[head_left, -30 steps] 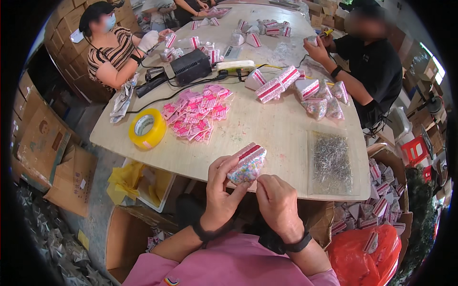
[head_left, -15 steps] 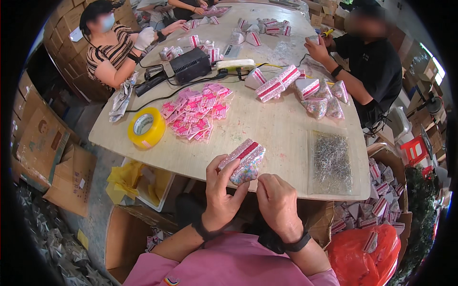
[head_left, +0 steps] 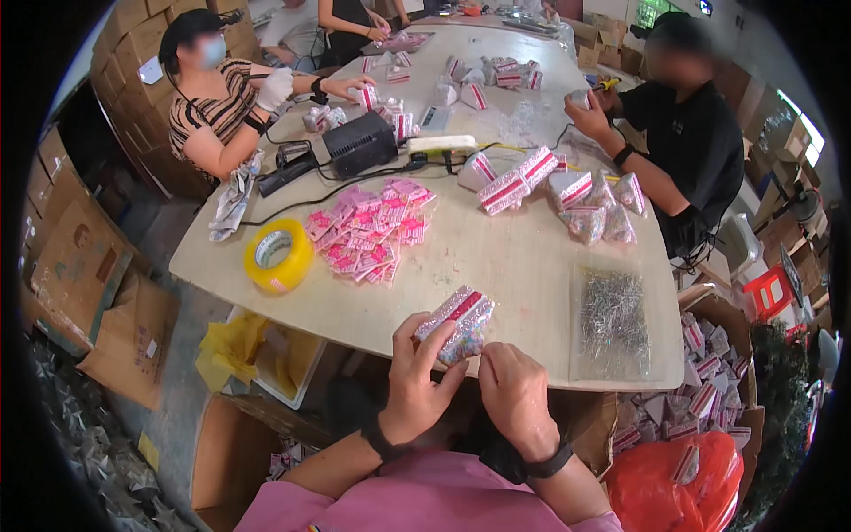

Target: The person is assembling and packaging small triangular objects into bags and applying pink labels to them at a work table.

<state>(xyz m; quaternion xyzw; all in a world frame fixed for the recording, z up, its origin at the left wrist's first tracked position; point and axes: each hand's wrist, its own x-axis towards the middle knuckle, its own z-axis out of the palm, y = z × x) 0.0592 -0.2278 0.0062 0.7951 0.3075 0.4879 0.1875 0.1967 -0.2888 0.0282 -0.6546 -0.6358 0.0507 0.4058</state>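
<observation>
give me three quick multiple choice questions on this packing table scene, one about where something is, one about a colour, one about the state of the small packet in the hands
1. Where does the roll of tape lie?
A. on the table's left part, beside the pink cards
B. on the floor
C. on a carton

2. What colour is the roll of tape?
A. blue
B. yellow
C. black

3. How is the small packet held?
A. lying loose on the table
B. in the left hand alone
C. between both hands

Answers: 1 A, it rests on the table left of the pile of pink cards. 2 B, the roll is plainly yellow. 3 C, the left hand and the right hand both grip it at the table's near edge.
</observation>
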